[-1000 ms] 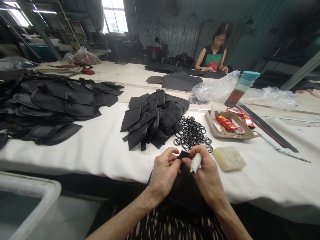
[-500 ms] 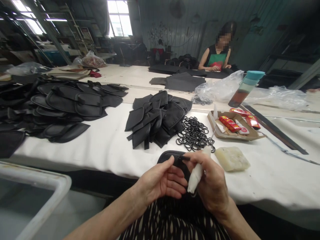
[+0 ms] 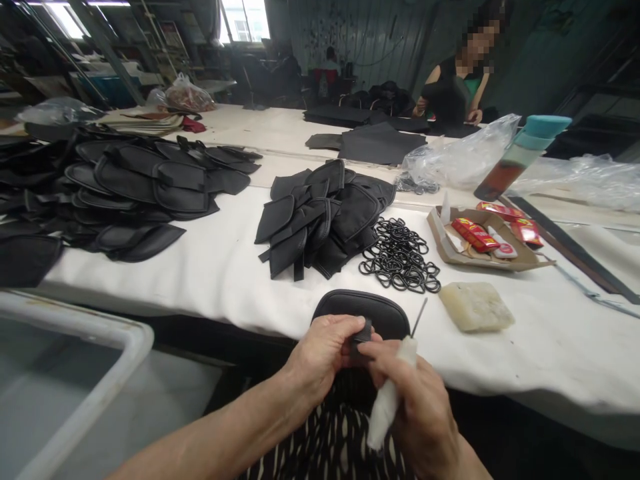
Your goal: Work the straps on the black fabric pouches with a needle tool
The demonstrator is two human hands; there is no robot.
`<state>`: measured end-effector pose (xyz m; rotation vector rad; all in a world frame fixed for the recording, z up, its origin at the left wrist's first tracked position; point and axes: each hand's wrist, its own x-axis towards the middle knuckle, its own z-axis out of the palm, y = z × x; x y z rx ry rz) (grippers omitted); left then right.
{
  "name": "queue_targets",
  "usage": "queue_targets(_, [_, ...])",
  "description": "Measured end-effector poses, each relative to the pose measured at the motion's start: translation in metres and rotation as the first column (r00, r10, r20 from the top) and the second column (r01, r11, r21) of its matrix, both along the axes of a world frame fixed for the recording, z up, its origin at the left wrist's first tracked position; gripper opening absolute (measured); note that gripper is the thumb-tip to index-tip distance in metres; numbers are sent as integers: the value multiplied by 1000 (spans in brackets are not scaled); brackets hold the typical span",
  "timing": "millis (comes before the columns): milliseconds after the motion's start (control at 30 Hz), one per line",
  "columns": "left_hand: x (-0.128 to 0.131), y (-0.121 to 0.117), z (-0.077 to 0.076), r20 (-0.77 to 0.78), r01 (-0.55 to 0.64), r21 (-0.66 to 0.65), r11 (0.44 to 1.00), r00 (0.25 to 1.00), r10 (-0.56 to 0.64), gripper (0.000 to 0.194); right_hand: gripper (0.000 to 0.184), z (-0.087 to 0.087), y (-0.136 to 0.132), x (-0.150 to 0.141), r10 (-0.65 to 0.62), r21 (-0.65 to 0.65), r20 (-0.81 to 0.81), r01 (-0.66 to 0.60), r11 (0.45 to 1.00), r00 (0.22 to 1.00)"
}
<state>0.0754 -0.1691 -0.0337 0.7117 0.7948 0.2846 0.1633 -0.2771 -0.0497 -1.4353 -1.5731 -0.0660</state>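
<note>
A black leather-like piece with a rounded, piped edge lies at the table's front edge, just before me. My left hand pinches a short black strap on this piece between thumb and fingers. Closed round the white wrapped handle of an awl, my right hand also has its fingertips against the strap. The awl's thin metal shaft points up and away from me, clear of the leather piece. My fingers partly hide the strap's lower end.
Beyond the hands are a pile of black pieces, black metal rings and a yellowish block. A cardboard tray holds red packets; a bottle stands behind. More black pieces lie left. A co-worker sits across.
My left hand has gone from loosely spread fingers to pinching the strap. The awl's shaft now shows fully, with the handle lower. Across the table, the co-worker has lifted a dark piece.
</note>
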Motion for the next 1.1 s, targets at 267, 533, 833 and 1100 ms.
queue_targets(267, [-6, -23, -3, 93, -53, 246, 968, 995, 31, 26, 9, -1, -3, -10, -346, -226, -433, 271, 936, 833])
queue_targets(533, [-14, -39, -18, -45, -104, 366, 925, 991, 129, 39, 7, 0, -6, -14, -388, -376, -497, 210, 903, 777])
queue_targets(833, [-14, -47, -15, -6, -67, 396, 916, 997, 75, 24, 9, 1, -7, -15, -407, -422, -555, 177, 889, 725])
queue_targets(1100, [-14, -47, -18, -35, -84, 379, 921, 994, 104, 26, 9, 1, -6, -16, -401, -412, -518, 191, 891, 756])
